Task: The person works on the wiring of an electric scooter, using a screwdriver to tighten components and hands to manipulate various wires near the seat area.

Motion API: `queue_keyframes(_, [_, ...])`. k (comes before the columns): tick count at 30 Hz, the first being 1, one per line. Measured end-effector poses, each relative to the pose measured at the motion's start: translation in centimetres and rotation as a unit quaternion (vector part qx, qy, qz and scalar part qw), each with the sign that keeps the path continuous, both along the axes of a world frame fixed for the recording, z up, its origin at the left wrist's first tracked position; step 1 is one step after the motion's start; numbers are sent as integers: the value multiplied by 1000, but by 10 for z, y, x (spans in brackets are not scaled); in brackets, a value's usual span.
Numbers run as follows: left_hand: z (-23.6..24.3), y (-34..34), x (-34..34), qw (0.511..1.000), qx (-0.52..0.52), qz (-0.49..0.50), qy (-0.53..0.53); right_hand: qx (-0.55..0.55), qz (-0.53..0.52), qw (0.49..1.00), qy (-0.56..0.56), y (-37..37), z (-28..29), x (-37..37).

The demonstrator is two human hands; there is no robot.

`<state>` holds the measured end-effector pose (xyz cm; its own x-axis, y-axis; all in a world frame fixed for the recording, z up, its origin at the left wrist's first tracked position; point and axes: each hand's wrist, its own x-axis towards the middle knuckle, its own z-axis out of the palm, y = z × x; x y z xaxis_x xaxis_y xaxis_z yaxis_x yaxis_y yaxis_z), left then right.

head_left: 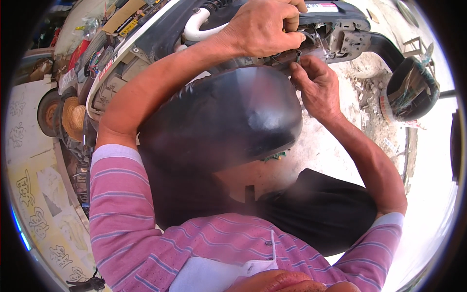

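Observation:
Both my hands are close together at the uncovered workings of a vehicle that looks like a scooter. My left hand (265, 29) reaches over from the left, fingers curled and thumb pointing right; what they close on is hidden. Just below and to the right, my right hand (318, 85) pinches thumb against forefinger by a thin dark wire (298, 54), which seems to run into the pinch. Behind the fingers lie greyish metal parts (314, 52). In front of my hands is a big, glossy, rounded black part (228, 112), perhaps the seat.
A white curved pipe (194, 27) lies left of my left hand. A metal bracket (348, 41) and a black container (413, 92) holding clear plastic are on the right. At the left stand a wheel (48, 113), a straw hat (73, 119) and a cardboard box (127, 17).

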<state>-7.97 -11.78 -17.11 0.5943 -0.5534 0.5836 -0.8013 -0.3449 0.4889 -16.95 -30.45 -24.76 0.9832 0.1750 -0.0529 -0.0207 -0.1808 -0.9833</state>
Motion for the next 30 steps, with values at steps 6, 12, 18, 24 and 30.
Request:
queue_keyframes(6, [-1, 5, 3, 998, -5, -57, -1, 13, 7, 999, -28, 2, -2, 0])
queue_keyframes(12, [1, -2, -14, 994, 21, -80, -73, -32, 21, 999, -28, -4, -2, -6])
queue_keyframes(18, [3, 0, -15, 992, 79, -67, -67, -4, 6, 1000, -14, -1, -11, -11])
queue_keyframes(24, [2, 0, -16, 990, 105, -66, -65, 54, 4, 998, 24, -1, -20, -16])
queue_keyframes(30, [3, 0, -11, 991, 62, -84, -81, 32, 6, 999, 29, -1, -16, -18])
